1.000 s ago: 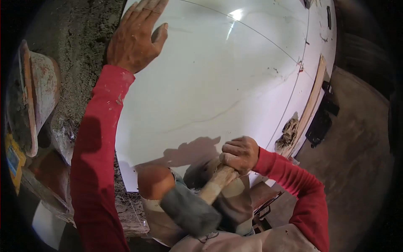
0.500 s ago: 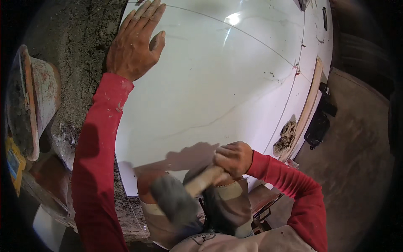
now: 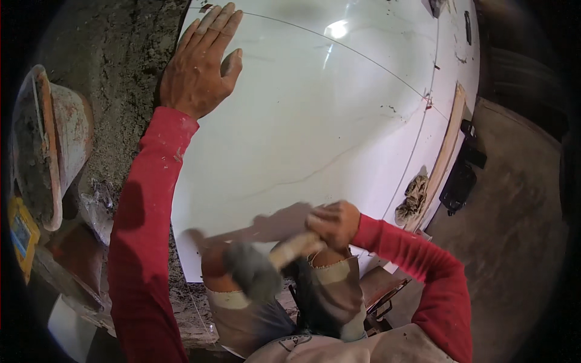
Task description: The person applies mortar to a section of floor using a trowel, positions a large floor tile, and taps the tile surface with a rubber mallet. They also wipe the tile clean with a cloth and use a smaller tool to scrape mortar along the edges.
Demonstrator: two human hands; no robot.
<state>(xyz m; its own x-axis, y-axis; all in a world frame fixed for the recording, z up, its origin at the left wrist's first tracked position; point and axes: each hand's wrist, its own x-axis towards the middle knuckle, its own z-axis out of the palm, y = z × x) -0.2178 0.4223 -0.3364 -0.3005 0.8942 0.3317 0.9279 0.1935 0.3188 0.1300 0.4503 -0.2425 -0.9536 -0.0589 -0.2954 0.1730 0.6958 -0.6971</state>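
Observation:
My left hand point(image 3: 200, 69) lies open and flat on a large white veined tile point(image 3: 278, 145), near its left edge, with fingers toward a small clip point(image 3: 206, 8) at the seam. My right hand point(image 3: 333, 224) is closed round the wooden handle of a mallet point(image 3: 251, 272), whose dark, motion-blurred head is over my knees at the tile's near edge. Rough grey mortar point(image 3: 115, 54) shows left of the tile. Small red pieces point(image 3: 428, 101) stand where seams cross on the right.
On the left are a mortar-crusted basin point(image 3: 72, 133), clear plastic point(image 3: 97, 206) and a yellow item point(image 3: 21, 236). At right a wooden strip point(image 3: 448, 145) and crumpled brown material point(image 3: 413, 199) lie on tiles. A black object point(image 3: 459, 184) sits past their edge, beside concrete floor point(image 3: 520, 193).
The mallet head has moved up and to the left, toward the tile's near edge, and my right hand has shifted left with it. My left hand stays flat on the tile.

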